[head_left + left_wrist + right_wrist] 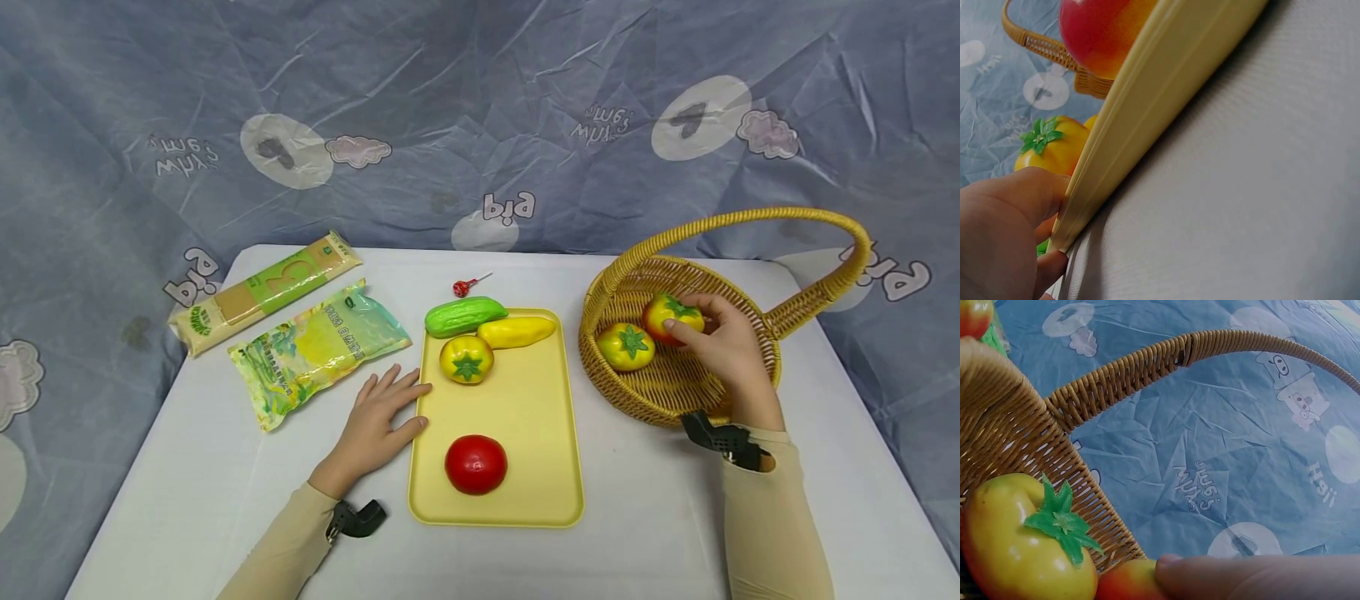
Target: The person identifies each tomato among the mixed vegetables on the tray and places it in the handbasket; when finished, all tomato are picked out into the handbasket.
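White cloth covered the desk (225, 467), where the right hand (723, 346) curled its fingers around a red-yellow tomato (670, 315) inside the wicker basket (667, 387) near the right edge, while the left hand (378, 421) lay flat, fingers straight, touching the yellow tray (525, 408).

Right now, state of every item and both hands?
Left hand: flat on table, fingers touching tray edge.
Right hand: in basket, gripping a tomato.
Basket: upright, second tomato inside.
Tray: flat, holds four vegetables.
Two packets: lying sealed.
Lollipop: lying behind tray.
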A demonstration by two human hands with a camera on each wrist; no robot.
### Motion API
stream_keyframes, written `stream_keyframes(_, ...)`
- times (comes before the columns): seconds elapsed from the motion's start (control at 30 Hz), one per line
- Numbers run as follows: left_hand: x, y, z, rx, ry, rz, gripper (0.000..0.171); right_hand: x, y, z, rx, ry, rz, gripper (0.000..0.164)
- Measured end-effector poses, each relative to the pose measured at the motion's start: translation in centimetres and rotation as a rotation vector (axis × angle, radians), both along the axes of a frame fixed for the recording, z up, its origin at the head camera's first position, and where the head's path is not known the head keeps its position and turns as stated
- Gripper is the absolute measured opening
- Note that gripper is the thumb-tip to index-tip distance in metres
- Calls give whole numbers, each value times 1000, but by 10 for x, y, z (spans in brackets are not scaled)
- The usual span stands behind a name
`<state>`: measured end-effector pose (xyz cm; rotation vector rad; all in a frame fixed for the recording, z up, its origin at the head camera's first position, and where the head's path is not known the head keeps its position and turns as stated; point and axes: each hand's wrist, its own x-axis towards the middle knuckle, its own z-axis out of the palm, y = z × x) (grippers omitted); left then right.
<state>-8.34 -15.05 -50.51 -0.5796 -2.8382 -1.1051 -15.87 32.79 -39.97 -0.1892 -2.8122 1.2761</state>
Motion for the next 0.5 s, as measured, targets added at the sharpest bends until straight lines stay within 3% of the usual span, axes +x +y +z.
stream_keyframes(0.33, 0, 0, 3, -4, -13, -3, 47, -3, 3, -6, 129, -49, 53, 50)
stream_keyframes(0.5, 0, 0, 3, -5, -12, -3, 46, -5, 2, -7, 123, -91, 80, 52)
